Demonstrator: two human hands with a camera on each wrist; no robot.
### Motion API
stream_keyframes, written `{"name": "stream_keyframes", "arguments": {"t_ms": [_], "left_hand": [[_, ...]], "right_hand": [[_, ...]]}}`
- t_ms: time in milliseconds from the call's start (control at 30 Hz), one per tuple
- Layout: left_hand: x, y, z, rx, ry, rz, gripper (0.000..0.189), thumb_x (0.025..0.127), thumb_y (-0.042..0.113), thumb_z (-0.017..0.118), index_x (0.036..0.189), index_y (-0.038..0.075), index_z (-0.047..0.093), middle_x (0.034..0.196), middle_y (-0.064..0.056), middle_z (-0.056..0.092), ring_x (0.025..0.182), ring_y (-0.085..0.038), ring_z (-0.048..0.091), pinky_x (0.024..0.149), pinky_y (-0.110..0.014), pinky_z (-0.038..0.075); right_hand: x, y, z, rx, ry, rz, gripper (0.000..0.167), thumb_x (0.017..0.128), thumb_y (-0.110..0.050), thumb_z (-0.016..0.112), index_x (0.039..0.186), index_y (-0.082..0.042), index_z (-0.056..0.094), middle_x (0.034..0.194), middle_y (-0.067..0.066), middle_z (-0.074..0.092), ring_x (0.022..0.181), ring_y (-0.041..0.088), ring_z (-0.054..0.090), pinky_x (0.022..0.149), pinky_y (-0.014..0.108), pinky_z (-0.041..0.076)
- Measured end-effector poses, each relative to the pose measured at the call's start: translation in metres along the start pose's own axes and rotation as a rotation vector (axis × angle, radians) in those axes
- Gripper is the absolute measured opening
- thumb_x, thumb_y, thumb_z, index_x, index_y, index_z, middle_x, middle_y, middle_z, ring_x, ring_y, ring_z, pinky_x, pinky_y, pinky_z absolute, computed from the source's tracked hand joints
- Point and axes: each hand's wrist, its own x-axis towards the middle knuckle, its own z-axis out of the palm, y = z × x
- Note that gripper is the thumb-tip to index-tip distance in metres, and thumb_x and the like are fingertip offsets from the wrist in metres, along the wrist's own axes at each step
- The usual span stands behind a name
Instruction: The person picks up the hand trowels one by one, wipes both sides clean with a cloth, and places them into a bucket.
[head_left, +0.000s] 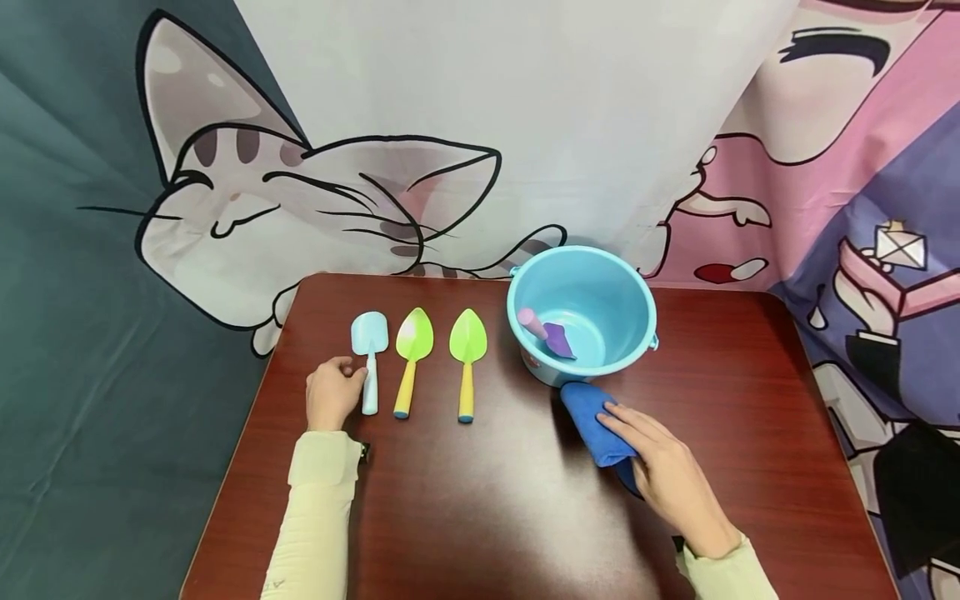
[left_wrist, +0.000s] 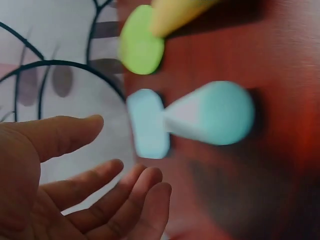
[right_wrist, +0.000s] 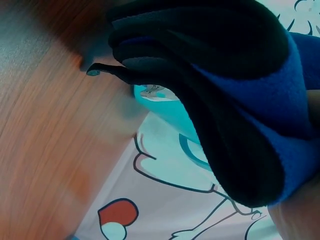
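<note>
My left hand (head_left: 333, 393) is just left of a light blue toy shovel (head_left: 370, 333), fingertips close to its handle. The left wrist view has the thumb and loosely bent fingers apart, with nothing between them; the shovel (left_wrist: 210, 112) lies beyond them. A folded blue cloth (head_left: 596, 425) is gripped in my right hand (head_left: 667, 467), in front of the bucket. Up close in the right wrist view, the cloth's folds (right_wrist: 270, 100) hide most of that hand. Two green trowels (head_left: 415, 337) with yellow handles lie in a row right of the shovel.
A light blue bucket (head_left: 637, 354) stands at the back of the brown table (head_left: 480, 517). Inside it leans a small purple shovel (head_left: 558, 340) with a pink handle. Behind the table's back edge hangs a printed cloth backdrop (head_left: 525, 92).
</note>
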Motion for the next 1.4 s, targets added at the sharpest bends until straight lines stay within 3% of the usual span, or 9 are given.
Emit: {"name": "stream_keyframes", "arguments": {"t_ms": [200, 367, 500, 667, 867, 1100, 1400], "left_hand": [[0.003, -0.017, 0.011, -0.047, -0.085, -0.106, 0.051, 0.096, 0.034, 0.065, 0.129, -0.006, 0.063, 0.124, -0.027, 0.064, 0.113, -0.045, 0.056, 0.09, -0.053, 0.048], [0.004, -0.024, 0.015, -0.111, -0.085, -0.17, 0.05, 0.095, 0.039, 0.067, 0.121, -0.004, 0.068, 0.105, -0.023, 0.069, 0.088, -0.034, 0.064, 0.071, -0.041, 0.051], [0.005, -0.025, 0.016, -0.152, -0.109, -0.186, 0.049, 0.093, 0.04, 0.068, 0.115, -0.004, 0.071, 0.095, -0.016, 0.069, 0.074, -0.023, 0.062, 0.06, -0.031, 0.047], [0.008, -0.025, 0.019, -0.205, -0.146, -0.224, 0.047, 0.091, 0.04, 0.072, 0.11, -0.002, 0.072, 0.094, -0.013, 0.066, 0.077, -0.021, 0.057, 0.06, -0.029, 0.045], [0.011, -0.026, 0.022, -0.221, -0.165, -0.246, 0.043, 0.092, 0.035, 0.071, 0.11, -0.004, 0.071, 0.103, -0.018, 0.066, 0.082, -0.024, 0.059, 0.062, -0.028, 0.047], [0.013, -0.024, 0.022, -0.428, -0.222, -0.3, 0.045, 0.094, 0.029, 0.072, 0.118, -0.009, 0.067, 0.118, -0.018, 0.058, 0.084, -0.015, 0.058, 0.064, -0.022, 0.053], [0.014, -0.023, 0.019, -0.53, -0.235, -0.327, 0.047, 0.092, 0.026, 0.073, 0.123, -0.009, 0.065, 0.118, -0.014, 0.055, 0.082, -0.011, 0.056, 0.063, -0.021, 0.053]], "right_hand": [[-0.002, 0.001, -0.001, -0.006, 0.01, 0.007, 0.064, 0.079, 0.017, 0.054, 0.135, -0.012, 0.064, 0.142, 0.006, 0.057, 0.13, 0.028, 0.053, 0.112, 0.01, 0.017], [-0.002, 0.002, -0.002, -0.008, 0.013, 0.004, 0.064, 0.079, 0.017, 0.054, 0.135, -0.012, 0.064, 0.142, 0.006, 0.058, 0.13, 0.026, 0.052, 0.112, 0.01, 0.017], [-0.003, 0.003, -0.002, -0.007, 0.017, 0.005, 0.064, 0.078, 0.017, 0.054, 0.135, -0.012, 0.064, 0.142, 0.007, 0.058, 0.13, 0.027, 0.053, 0.112, 0.01, 0.017], [-0.003, 0.003, -0.002, -0.01, 0.015, 0.005, 0.064, 0.079, 0.017, 0.053, 0.135, -0.012, 0.064, 0.142, 0.007, 0.058, 0.128, 0.03, 0.054, 0.112, 0.01, 0.017], [-0.003, 0.003, -0.002, -0.01, 0.019, 0.006, 0.063, 0.079, 0.016, 0.053, 0.134, -0.012, 0.065, 0.141, 0.008, 0.058, 0.129, 0.029, 0.054, 0.112, 0.01, 0.017], [-0.003, 0.004, -0.002, -0.011, 0.016, 0.009, 0.064, 0.079, 0.016, 0.052, 0.135, -0.012, 0.064, 0.141, 0.008, 0.058, 0.129, 0.028, 0.053, 0.112, 0.01, 0.016], [-0.003, 0.004, -0.002, -0.008, 0.015, 0.013, 0.064, 0.079, 0.017, 0.053, 0.135, -0.012, 0.064, 0.142, 0.008, 0.058, 0.129, 0.029, 0.053, 0.112, 0.01, 0.016]]}}
